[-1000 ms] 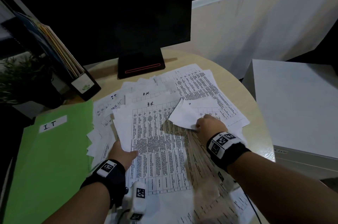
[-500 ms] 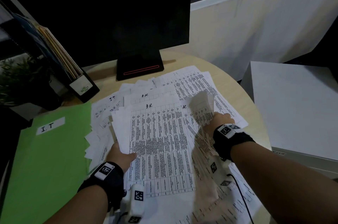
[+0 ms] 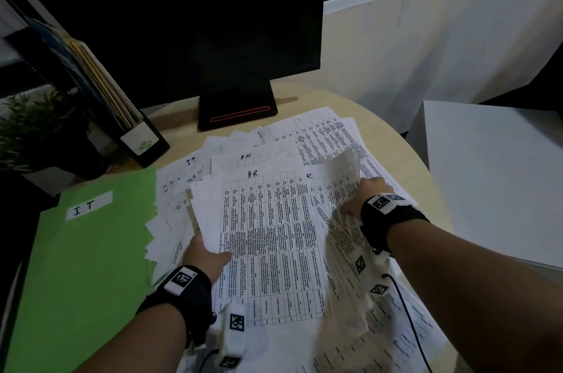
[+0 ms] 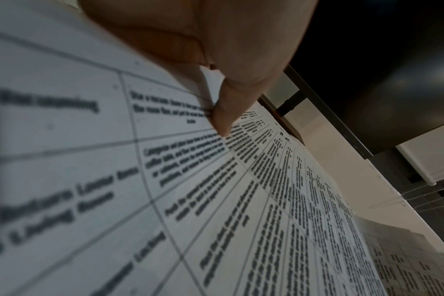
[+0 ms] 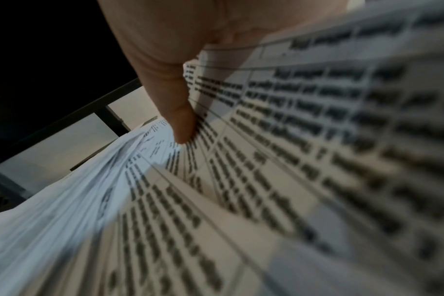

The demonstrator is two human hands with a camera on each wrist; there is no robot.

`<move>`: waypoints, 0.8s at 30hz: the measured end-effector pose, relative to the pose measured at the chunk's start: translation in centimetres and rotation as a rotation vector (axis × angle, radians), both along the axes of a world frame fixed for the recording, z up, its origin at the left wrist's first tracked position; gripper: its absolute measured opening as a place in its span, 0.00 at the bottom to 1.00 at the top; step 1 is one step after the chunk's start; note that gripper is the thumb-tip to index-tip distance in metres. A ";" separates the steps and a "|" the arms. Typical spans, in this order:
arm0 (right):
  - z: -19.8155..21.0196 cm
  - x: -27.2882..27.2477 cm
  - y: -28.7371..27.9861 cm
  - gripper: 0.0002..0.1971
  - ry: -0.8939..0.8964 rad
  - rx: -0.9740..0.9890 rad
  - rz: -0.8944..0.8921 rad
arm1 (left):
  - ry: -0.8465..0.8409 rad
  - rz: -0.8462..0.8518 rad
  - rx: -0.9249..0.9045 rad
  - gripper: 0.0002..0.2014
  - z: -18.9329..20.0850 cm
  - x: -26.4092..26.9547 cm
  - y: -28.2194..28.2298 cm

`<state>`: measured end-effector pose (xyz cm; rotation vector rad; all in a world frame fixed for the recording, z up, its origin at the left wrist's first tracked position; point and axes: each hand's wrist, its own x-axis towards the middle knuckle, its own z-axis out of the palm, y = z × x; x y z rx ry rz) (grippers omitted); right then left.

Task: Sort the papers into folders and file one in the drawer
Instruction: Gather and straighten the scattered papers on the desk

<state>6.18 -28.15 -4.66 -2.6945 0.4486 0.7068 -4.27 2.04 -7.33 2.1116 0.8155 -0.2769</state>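
A loose pile of printed table sheets covers the round table. On top lies a sheet marked H.R.; my left hand grips its left edge, thumb on the print. My right hand pinches a second sheet at the pile's right side. That sheet curls upward, and my thumb presses on its printed face. A green folder labelled I.T lies closed at the left, partly over the pile's edge.
A dark monitor stands at the back of the table. A black file holder with folders and a small plant are at the back left. A white cabinet stands beside the table on the right.
My right hand has moved right and away with its sheet, which has gone from a folded white corner to a raised printed page. The left hand has stayed on the H.R. sheet.
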 end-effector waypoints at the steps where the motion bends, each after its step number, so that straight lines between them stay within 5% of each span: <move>1: 0.1 0.1 0.0 0.34 -0.003 -0.008 0.011 | -0.005 -0.005 0.001 0.26 -0.1 0.0 0.1; 7: 1.2 0.7 1.1 0.21 0.063 0.198 0.050 | -0.017 -0.017 0.006 0.28 -1.0 0.1 0.6; 11: 1.3 -0.7 2.7 0.14 -0.031 0.167 0.191 | -0.002 -0.013 0.011 0.26 -1.0 0.2 0.7; 17: 2.7 -2.6 2.2 0.16 -0.156 0.101 0.203 | 0.018 -0.041 0.032 0.26 -1.7 0.4 1.3; 24: 11.1 -1.6 -0.6 0.19 -0.611 0.218 -0.021 | -0.008 -0.056 0.036 0.25 -1.7 0.1 1.2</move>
